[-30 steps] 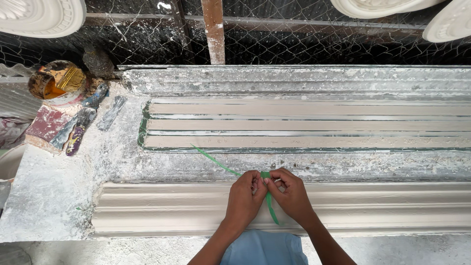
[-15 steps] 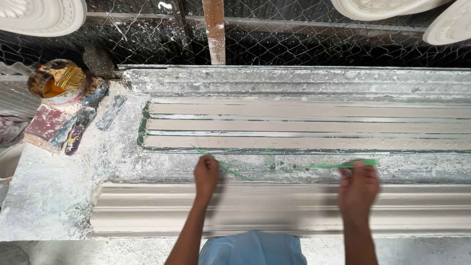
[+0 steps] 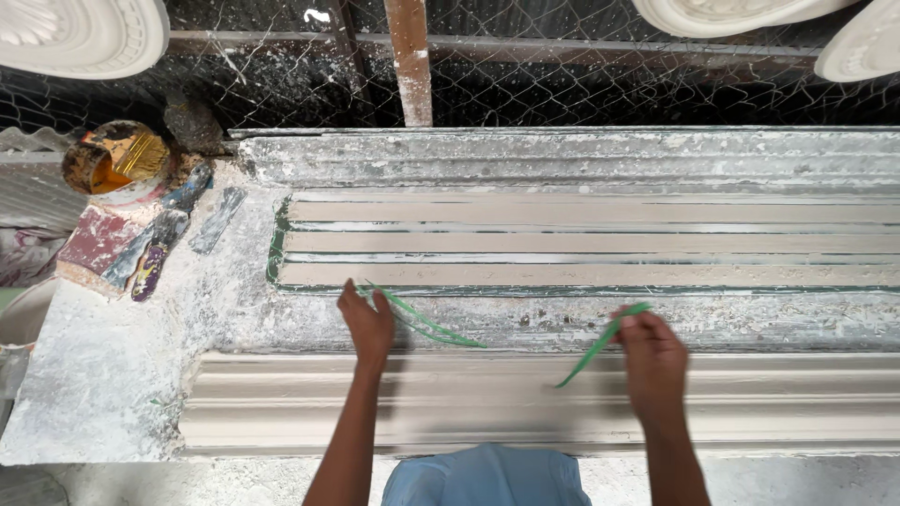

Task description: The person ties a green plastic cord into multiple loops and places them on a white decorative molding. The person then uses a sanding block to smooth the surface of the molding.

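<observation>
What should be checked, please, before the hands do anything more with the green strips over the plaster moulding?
1. Left hand grips a green strip: ok, its loose end lies on the plaster-crusted bench.
2. Right hand grips the other green strip: ok, pinched at the fingertips.
3. Strips joined to each other: not ok, two separate pieces show.
4. Cream moulding below the hands looks whole: ok.
5. Mould with long grooves free of tools: ok.
6. Scrapers and paint can apart from the hands: ok, far left.
</observation>
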